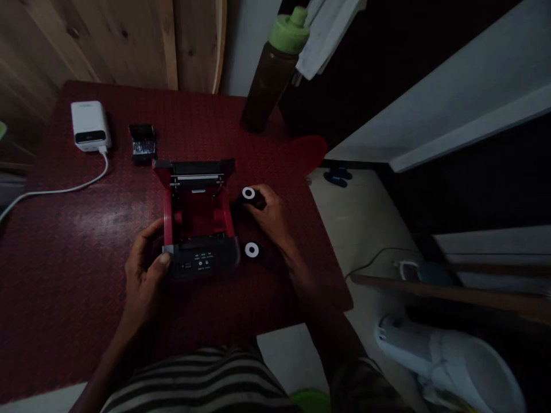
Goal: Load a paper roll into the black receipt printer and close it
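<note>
You won't find any text you can read here: the markings on the printer's [198,221] front panel and the power bank's [89,125] display are too small and dim.

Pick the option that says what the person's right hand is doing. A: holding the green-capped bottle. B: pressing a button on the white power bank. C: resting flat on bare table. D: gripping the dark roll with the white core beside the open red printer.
D: the right hand closes its fingers around the dark roll, just right of the open red printer.
</note>
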Tool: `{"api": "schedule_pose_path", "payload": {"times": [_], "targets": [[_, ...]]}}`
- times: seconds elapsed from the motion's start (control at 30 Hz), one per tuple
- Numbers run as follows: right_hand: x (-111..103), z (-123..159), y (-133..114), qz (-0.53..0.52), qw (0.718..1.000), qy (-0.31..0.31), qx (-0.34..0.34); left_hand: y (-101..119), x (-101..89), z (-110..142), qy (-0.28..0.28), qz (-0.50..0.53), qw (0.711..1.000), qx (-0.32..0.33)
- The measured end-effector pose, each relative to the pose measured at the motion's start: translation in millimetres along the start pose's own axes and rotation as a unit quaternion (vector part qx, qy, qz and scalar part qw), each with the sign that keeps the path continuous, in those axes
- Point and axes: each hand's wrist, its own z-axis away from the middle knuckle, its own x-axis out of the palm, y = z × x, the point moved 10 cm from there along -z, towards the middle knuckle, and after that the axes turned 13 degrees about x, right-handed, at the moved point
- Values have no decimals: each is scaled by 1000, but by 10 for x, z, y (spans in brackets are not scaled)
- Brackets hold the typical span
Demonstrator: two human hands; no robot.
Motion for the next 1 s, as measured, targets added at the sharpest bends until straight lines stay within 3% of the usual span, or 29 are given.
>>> {"api": "schedule_pose_path", "payload": {"times": [0.17,0.3,0.4,0.5,0.67,0.8,1.0], "targets": [[-242,106,-135,-54,998,-9,2,33,16,-2,-2,5,1000,1],[-492,347,-584,-121,989,-84,-17,1,15,12,1,8,1000,-11],[-506,542,-993,-75,988,-129,-38,9,6,13,4,0,1000,-6],[-307,691,-1342,43,983,-143,-104,38,22,13,-5,4,1000,4],[318,874,-1654,219,935,-161,-226,17,62,33,-26,35,999,-5],[648,896,-1682,382,889,-158,-197,-17,61,51,-26,41,999,-21],[857,893,-1737,513,833,-166,-126,-33,69,64,-22,49,998,-35]]}}
